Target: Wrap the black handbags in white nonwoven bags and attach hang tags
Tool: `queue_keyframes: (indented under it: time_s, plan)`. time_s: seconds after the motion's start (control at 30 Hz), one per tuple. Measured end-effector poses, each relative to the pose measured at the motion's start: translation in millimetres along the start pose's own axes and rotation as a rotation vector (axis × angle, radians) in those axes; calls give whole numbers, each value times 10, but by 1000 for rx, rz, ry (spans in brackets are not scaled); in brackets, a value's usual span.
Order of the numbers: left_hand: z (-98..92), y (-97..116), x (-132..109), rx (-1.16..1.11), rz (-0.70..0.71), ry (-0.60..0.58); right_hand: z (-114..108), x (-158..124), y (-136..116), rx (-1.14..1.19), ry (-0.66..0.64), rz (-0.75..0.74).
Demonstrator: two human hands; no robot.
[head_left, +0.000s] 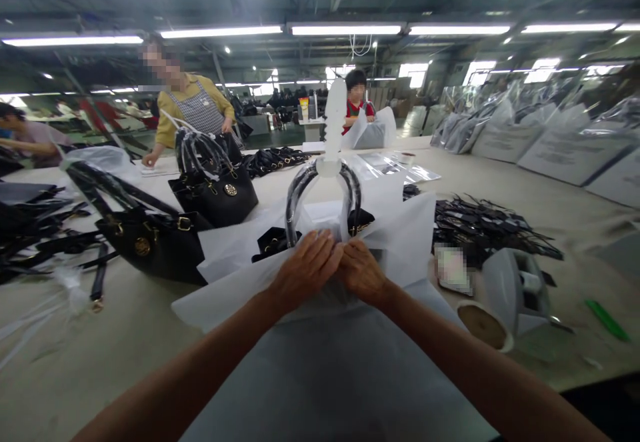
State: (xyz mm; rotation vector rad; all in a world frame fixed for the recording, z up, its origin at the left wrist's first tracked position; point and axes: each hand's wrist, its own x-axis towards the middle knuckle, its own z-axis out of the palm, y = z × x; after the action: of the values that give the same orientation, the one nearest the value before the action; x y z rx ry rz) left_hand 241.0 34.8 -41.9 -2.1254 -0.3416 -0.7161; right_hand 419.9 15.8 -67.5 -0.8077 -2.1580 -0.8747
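on the left of the pale tabletop (pixel 125 322) stand two finished black bags: one (pixel 150 245) close by, another (pixel 217 195) behind it, with loose straps (pixel 35 229) lying further left. a heap of black tags (pixel 480 225) lies to the right. nearer on that side are a grey tape dispenser (pixel 515 289), a roll of tape (pixel 483 325) and a green pen (pixel 607 319). a person in a yellow top (pixel 193 112) works across the tabletop.

straight ahead stands the handbag (pixel 273 239), mostly hidden by white paper (pixel 400 229), with its plastic-wrapped handles rising above. the left hand (pixel 305 269) and right hand (pixel 363 272) meet at its near side, touching each other. the fingers (pixel 325 245) of both are bent down and bunched, grasping a fold of the paper. nothing blocks them.
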Motion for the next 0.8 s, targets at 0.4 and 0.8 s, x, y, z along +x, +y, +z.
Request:
queue_keyframes:
  time_s: [0.4,0.8]
  plan:
    - [169,237,-110,42,36,-98,48,-243,-122,1,-94,87]
    - [261,404,-142,15,-16,-39,-1186,-1811,-48,-311,-98,1121]
